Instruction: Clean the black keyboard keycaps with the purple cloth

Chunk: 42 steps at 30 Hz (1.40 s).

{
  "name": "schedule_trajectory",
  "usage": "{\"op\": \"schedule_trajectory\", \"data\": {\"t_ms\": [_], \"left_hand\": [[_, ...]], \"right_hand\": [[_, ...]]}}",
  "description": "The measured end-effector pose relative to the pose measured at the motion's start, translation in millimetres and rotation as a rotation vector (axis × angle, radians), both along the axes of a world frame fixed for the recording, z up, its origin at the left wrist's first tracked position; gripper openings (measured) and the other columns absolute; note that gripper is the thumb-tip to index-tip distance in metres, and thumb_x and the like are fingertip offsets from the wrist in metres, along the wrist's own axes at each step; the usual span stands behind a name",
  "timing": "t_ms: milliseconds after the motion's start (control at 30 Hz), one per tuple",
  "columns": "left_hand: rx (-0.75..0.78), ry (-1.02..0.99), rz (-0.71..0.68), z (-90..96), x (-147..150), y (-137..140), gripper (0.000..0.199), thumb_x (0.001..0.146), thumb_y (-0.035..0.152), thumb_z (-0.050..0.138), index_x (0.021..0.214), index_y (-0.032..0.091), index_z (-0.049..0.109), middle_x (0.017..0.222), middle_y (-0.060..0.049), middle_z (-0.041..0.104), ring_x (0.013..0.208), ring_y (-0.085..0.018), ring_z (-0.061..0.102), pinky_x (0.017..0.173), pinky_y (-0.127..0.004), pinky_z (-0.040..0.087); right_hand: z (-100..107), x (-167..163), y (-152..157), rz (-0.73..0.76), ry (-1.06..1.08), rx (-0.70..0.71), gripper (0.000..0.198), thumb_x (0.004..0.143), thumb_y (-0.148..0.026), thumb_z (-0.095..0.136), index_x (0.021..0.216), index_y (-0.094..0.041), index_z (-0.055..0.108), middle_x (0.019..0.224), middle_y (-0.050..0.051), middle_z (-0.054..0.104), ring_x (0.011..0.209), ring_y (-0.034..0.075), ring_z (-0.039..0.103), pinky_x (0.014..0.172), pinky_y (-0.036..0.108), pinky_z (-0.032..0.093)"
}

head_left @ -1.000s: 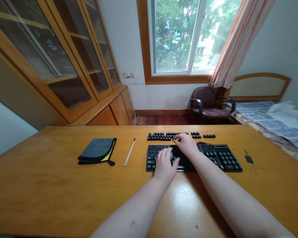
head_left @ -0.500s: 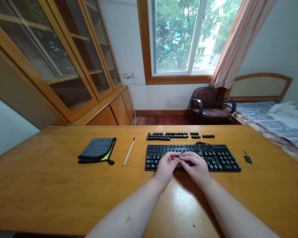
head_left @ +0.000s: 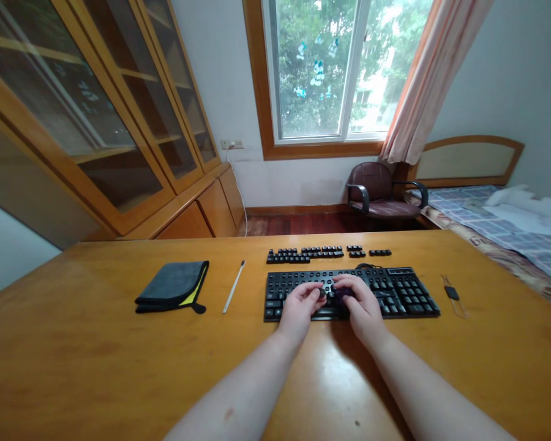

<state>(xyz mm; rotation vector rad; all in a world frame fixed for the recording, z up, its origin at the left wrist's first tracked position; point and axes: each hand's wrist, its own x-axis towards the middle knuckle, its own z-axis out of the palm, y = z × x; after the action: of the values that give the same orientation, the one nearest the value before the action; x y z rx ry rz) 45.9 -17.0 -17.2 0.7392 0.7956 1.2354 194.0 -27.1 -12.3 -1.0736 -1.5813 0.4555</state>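
A black keyboard [head_left: 413, 294] lies across the desk, with many of its keycaps off on the left and middle. Above its middle, my left hand [head_left: 299, 309] pinches a small black keycap [head_left: 322, 293] between thumb and fingers. Just to the right, my right hand [head_left: 363, 306] is closed on a dark purple thing [head_left: 344, 293], mostly covered by the fingers, so its kind does not show. A small gap separates the two hands. Behind the keyboard, loose keycaps [head_left: 322, 252] stand in rows.
On the left of the desk [head_left: 73, 355] lie a folded grey cloth [head_left: 172, 285] with yellow lining and a white brush [head_left: 234, 288] with a dark tip. Right of the keyboard is a wire keycap puller [head_left: 451, 293]. A chair [head_left: 379, 190] stands beyond the desk.
My hands have drawn slightly apart, and the keycap now shows in my left fingers. The purple thing stays in my right hand. The whole view has shifted a little.
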Motion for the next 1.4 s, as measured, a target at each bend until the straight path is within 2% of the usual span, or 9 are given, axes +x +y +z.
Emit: {"op": "schedule_trajectory", "data": {"t_ms": [133,333,533,600,733,933,1033,1133,1400], "left_hand": [[-0.041,-0.038,-0.006,1.0,1.4,0.5,0.032,0.060,0.028,0.078,0.087,0.014,0.067,0.080,-0.003,0.066,0.076,-0.012,0.063,0.081,-0.028,0.050],[0.008,0.000,0.005,-3.0,1.0,3.0,0.037,0.062,0.027,0.076,0.096,0.016,0.066,0.093,-0.007,0.067,0.085,-0.017,0.064,0.088,-0.037,0.048],[0.182,0.221,-0.024,-0.5,-3.3,3.1,0.025,0.066,0.030,0.072,0.087,0.016,0.071,0.125,-0.013,0.056,0.104,-0.025,0.058,0.090,-0.038,0.046],[0.170,0.225,-0.062,1.3,-2.9,1.9,0.026,0.067,0.031,0.071,0.088,0.016,0.071,0.120,-0.013,0.059,0.099,-0.024,0.060,0.087,-0.037,0.047],[0.114,0.228,-0.063,2.7,-1.4,1.2,0.029,0.066,0.031,0.071,0.090,0.015,0.070,0.090,-0.009,0.070,0.081,-0.020,0.064,0.083,-0.036,0.048],[0.162,0.267,0.009,2.3,-3.2,3.3,0.025,0.067,0.029,0.070,0.088,0.015,0.071,0.093,-0.008,0.070,0.090,-0.021,0.062,0.087,-0.033,0.045],[0.136,0.203,0.027,-0.2,-3.9,4.9,0.029,0.069,0.032,0.069,0.092,0.015,0.069,0.093,-0.009,0.070,0.086,-0.020,0.063,0.084,-0.033,0.047],[0.127,0.151,0.036,-1.9,-4.6,5.8,0.031,0.071,0.033,0.068,0.096,0.015,0.067,0.094,-0.008,0.069,0.083,-0.018,0.063,0.080,-0.031,0.047],[0.139,0.174,0.073,4.1,-1.2,1.1,0.031,0.064,0.027,0.074,0.092,0.017,0.068,0.088,-0.005,0.067,0.084,-0.016,0.061,0.081,-0.029,0.046]], "right_hand": [[-5.6,-1.0,6.9,-0.066,-0.008,-0.038,0.027,0.068,-0.003,0.043,0.082,-0.021,0.057,0.102,0.007,0.059,0.100,0.023,0.054,0.090,0.044,0.041],[-5.1,-2.9,9.1,-0.071,0.034,-0.064,0.032,0.075,-0.014,0.053,0.106,-0.023,0.057,0.102,0.007,0.057,0.096,0.022,0.055,0.085,0.040,0.046],[-2.8,-4.1,3.6,-0.006,0.038,-0.043,0.011,0.074,-0.018,0.060,0.082,-0.022,0.055,0.090,0.005,0.059,0.090,0.021,0.056,0.084,0.039,0.045],[-4.1,-3.8,3.8,0.027,0.084,-0.062,0.011,0.076,-0.018,0.058,0.085,-0.022,0.056,0.093,0.005,0.060,0.091,0.021,0.057,0.085,0.039,0.045],[-3.8,-3.0,5.3,-0.037,0.059,-0.131,0.021,0.075,-0.023,0.060,0.096,-0.022,0.060,0.095,0.005,0.061,0.090,0.021,0.058,0.083,0.039,0.046],[3.8,-2.9,5.2,-0.204,0.022,-0.272,0.032,0.066,-0.037,0.069,0.091,-0.019,0.061,0.084,0.004,0.061,0.076,0.021,0.056,0.069,0.033,0.045],[6.0,-3.2,4.7,-0.178,0.030,-0.331,0.024,0.071,-0.042,0.064,0.071,-0.019,0.057,0.066,0.000,0.055,0.062,0.016,0.051,0.059,0.027,0.041],[7.9,-3.1,4.2,-0.140,0.066,-0.288,0.030,0.075,-0.043,0.059,0.059,-0.019,0.051,0.061,-0.001,0.050,0.061,0.015,0.047,0.059,0.027,0.038],[6.3,-4.8,5.4,-0.064,0.373,-0.452,0.028,0.070,-0.045,0.065,0.075,-0.017,0.062,0.069,0.003,0.061,0.067,0.019,0.055,0.063,0.030,0.044]]}}
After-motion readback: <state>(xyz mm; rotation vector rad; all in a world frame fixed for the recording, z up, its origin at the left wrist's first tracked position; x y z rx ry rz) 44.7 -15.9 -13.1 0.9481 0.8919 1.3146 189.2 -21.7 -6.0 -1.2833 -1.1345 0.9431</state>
